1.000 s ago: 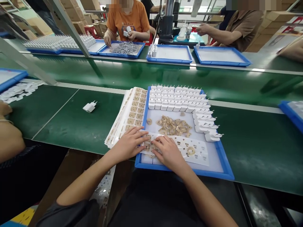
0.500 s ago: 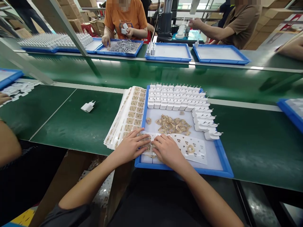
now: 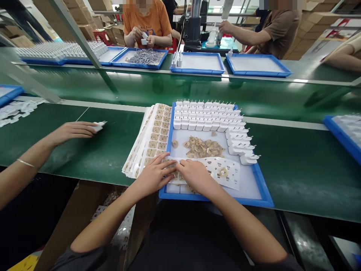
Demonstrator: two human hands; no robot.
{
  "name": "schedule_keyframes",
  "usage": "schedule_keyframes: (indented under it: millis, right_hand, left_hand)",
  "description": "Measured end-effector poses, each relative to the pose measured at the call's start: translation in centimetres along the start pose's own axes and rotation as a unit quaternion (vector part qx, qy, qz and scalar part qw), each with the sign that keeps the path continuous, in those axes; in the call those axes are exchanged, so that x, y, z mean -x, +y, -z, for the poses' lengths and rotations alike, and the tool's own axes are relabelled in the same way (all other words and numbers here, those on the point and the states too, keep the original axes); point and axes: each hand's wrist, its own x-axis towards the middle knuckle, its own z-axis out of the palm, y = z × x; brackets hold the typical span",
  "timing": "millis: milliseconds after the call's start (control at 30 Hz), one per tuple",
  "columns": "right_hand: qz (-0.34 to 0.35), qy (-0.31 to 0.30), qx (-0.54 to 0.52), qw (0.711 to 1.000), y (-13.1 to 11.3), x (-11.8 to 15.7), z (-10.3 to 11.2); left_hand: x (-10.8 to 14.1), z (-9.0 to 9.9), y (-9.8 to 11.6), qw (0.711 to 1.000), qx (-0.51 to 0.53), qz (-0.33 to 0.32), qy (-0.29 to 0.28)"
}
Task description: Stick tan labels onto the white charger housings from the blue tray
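A white perforated sticker sheet point(image 3: 231, 174) lies across the front of the blue-rimmed tray point(image 3: 265, 190); one ring-like tan piece point(image 3: 223, 172) shows on it. My left hand point(image 3: 154, 174) rests flat on the sheet's left end, fingers stretched and a little apart. Close beside it, my right hand point(image 3: 195, 174) has its fingers curled and pressed together on the sheet; its fingertips are partly hidden. Behind the hands is a loose heap of tan pieces point(image 3: 204, 146). White plug chargers point(image 3: 207, 114) stand in rows along the tray's back and right side.
A stack of sheets with tan stickers point(image 3: 156, 134) lies against the tray's left side. Further left, a co-worker's hand point(image 3: 72, 132) touches a white charger point(image 3: 99, 126). Across the green bench point(image 3: 290, 158) are more blue trays point(image 3: 199, 63) and people working.
The neighbour's hand has come in from the left onto the lone charger. My right hand has shifted slightly toward my left hand, which stays in place. The view has moved a little.
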Motion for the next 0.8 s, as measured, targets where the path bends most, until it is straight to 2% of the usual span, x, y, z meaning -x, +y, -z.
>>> schedule_keyframes:
  millis: [100, 167, 267, 367, 467, 567, 633, 700, 733, 800]
  right_hand:
    - [0.022, 0.016, -0.016, 0.999, 0.8, 1.0, 0.2]
    - [0.039, 0.061, -0.086, 0.994, 1.5, 2.5, 0.4]
    - [0.044, 0.169, -0.251, 0.952, 2.4, 5.4, 0.6]
    - [0.023, 0.238, -0.322, 0.916, 2.8, 7.8, 0.2]
    - [0.012, 0.265, -0.314, 0.912, 2.8, 8.9, -0.6]
    - [0.007, 0.277, -0.307, 0.91, 2.8, 9.1, -1.4]
    - [0.005, 0.282, -0.316, 0.906, 2.8, 9.1, -1.8]
    - [0.008, 0.281, -0.329, 0.902, 2.9, 9.2, -2.1]
    - [0.014, 0.278, -0.335, 0.9, 2.9, 9.2, -2.2]
    - [0.029, 0.273, -0.341, 0.899, 2.9, 9.3, -2.2]
  left_hand:
    - [0.0, -0.1, 0.1, 1.0, 0.0, 0.003, -0.003]
    - [0.2, -0.2, 0.1, 1.0, 0.004, 0.005, -0.005]
    - [0.1, 0.1, 0.1, 1.0, 0.006, 0.004, -0.006]
    - [-1.7, 1.3, 0.6, 1.0, -0.017, -0.014, 0.002]
    - [-6.5, 3.0, 2.7, 0.996, -0.038, -0.071, 0.034]
    - [-13.2, 3.0, 6.6, 0.975, -0.042, -0.211, 0.062]
    - [-17.6, 1.4, 9.6, 0.937, -0.073, -0.331, 0.083]
    - [-21.2, -1.2, 12.0, 0.89, -0.103, -0.44, 0.067]
    - [-22.6, -2.5, 13.0, 0.878, -0.115, -0.461, 0.054]
    - [-24.5, -4.3, 14.1, 0.874, -0.129, -0.467, 0.03]
